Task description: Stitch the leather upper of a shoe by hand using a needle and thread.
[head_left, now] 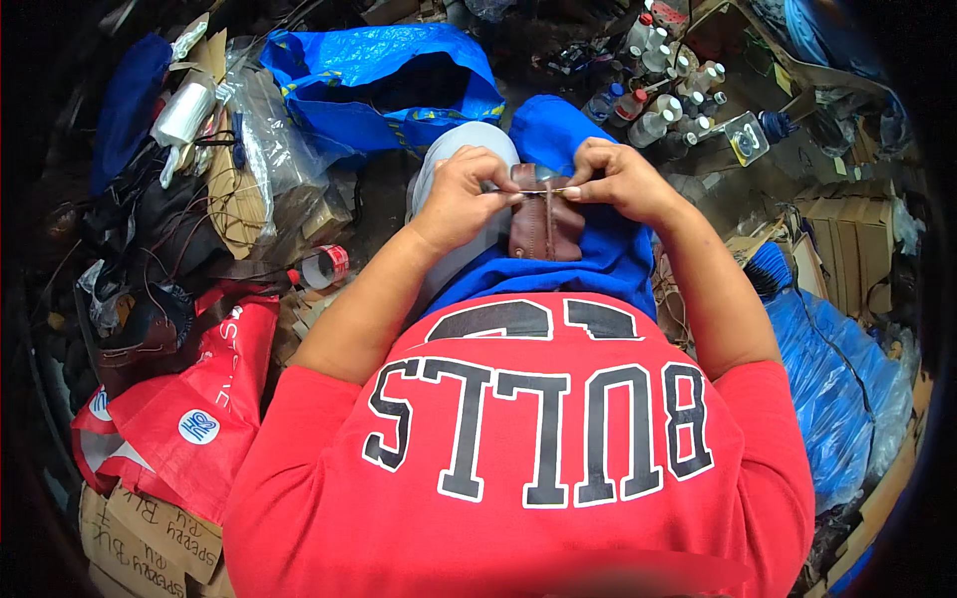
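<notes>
blue plastic sheet point(842, 384): one, crumpled, at the person's right, well apart from the hands.
blue carrier bag point(384, 85): one, lying open beyond the knees.
red bag point(204, 399): one, on the floor at the person's left.
blue cloth point(588, 224): one, spread over the lap under the leather piece.
bottles point(663, 95): a cluster of small clear ones, upper right; too many and too small to count surely.
leather piece point(545, 224): one, brown, with a seam down its middle, resting on the lap between both hands.
left hand point(461, 194): fingers curled and pinched at the top left edge of the leather piece.
right hand point(623, 179): fingers pinched shut at the top right edge, touching it.
thread point(543, 189): one thin pale strand, stretched between the two hands across the top of the leather piece.
</notes>
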